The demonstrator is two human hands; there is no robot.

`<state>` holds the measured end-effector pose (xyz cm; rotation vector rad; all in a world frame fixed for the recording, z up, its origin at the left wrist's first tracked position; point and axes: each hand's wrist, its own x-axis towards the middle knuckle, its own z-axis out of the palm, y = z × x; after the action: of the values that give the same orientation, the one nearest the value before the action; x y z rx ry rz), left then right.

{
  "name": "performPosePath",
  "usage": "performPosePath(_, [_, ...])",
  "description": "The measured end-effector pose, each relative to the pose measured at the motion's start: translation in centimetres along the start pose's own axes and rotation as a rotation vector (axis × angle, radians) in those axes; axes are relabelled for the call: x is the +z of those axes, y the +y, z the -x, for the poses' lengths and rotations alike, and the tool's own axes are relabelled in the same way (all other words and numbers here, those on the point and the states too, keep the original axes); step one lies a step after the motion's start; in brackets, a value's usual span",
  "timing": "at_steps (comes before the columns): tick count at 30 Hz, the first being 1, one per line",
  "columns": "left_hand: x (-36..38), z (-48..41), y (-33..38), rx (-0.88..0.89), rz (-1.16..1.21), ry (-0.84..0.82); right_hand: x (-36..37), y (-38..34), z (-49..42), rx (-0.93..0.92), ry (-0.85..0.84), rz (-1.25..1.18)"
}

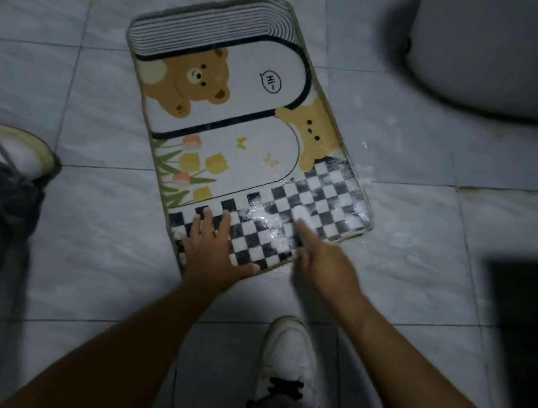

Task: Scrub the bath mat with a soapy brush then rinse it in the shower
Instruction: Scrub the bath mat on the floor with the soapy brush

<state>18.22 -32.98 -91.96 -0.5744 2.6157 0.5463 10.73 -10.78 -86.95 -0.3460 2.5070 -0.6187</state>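
Your white shoe (289, 355) stood nearest the lens on the tiled floor (88, 232), with both forearms reaching forward past it. The bath mat (226, 97) (bears, tulips, a chequered band) lay flat on the tiles ahead, slightly askew, its chequered end towards you. Your left hand (213, 244) was spread flat, fingers straight, pressing the near corner of that band. Your right hand (325, 261) was at the near edge just beside it, smeared by motion. Whether it gripped anything could not be told, though a pale blur (303, 214) ahead of its fingers was possibly the brush. Suds (259, 218) glistened on the chequers between the hands and towards the right corner, and some lay on the tiles beyond the mat's right edge.

Risks, as judged: on wet, soapy tiles a hard stroke could drag the unpinned right side and skew the mat if your left hand eased off. Your shoe stood near the froth, so a shift of weight might slip. Only the near band showed foam, and the far end could be missed.
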Motion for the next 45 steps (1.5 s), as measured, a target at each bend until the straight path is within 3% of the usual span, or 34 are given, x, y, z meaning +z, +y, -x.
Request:
performPosePath(3, [-1.4,0.6,-1.8,0.074,-0.029,-0.074,2.0,-2.0,2.3,-0.151,-0.139,0.095])
performPosePath(5, [-1.9,1.7,-2.8,0.112,-0.056,-0.102,0.8,-0.6,2.3,-0.1,-0.13,0.154])
performPosePath(8, [-1.3,4.5,-2.2,0.151,-0.071,-0.087,-1.9,1.4,2.3,0.123,-0.036,0.085])
performPosePath(14, [0.6,8.4,1.2,0.136,0.012,-0.177,0.6,-2.4,4.7,-0.021,-0.212,0.156])
performPosePath(19, [-0.1,8.2,1.5,0.103,0.03,-0.232,-2.2,1.2,3.8,0.269,-0.021,-0.072])
performPosePath(22, [0.2,7.5,3.0,0.059,-0.006,-0.233,0.7,-1.0,5.2,0.125,-0.097,-0.137])
performPosePath(25, [0.9,7.7,3.4,0.038,-0.044,-0.231,0.7,-0.7,5.9,-0.017,-0.174,0.034])
performPosePath(28, [1.0,7.7,2.6,0.068,-0.068,-0.232,-2.8,3.6,4.2,0.104,-0.032,0.099])
performPosePath(31, [0.9,7.5,2.9,0.055,-0.072,-0.236,-4.1,5.1,3.6,0.221,0.045,-0.009])
performPosePath(34, [1.1,7.4,3.5,0.059,-0.11,-0.214,-2.4,2.7,3.8,0.061,-0.169,0.145])
performPosePath(36, [1.0,7.3,3.1,0.084,-0.163,-0.195,-2.9,3.0,3.1,-0.023,-0.222,0.294])
performPosePath(38, [1.0,7.1,2.4,0.124,-0.204,-0.181,-4.6,5.1,1.5,0.069,-0.151,0.213])
performPosePath(41, [0.9,6.4,2.2,0.184,-0.178,-0.201,-6.7,7.0,-0.6,0.305,0.098,-0.08])
performPosePath(43, [0.8,6.0,2.3,0.185,-0.134,-0.249,-5.2,5.8,-0.2,0.228,0.056,-0.103])
performPosePath(45, [0.7,5.7,2.4,0.183,-0.1,-0.279,-2.8,3.9,1.3,0.076,-0.115,-0.029])
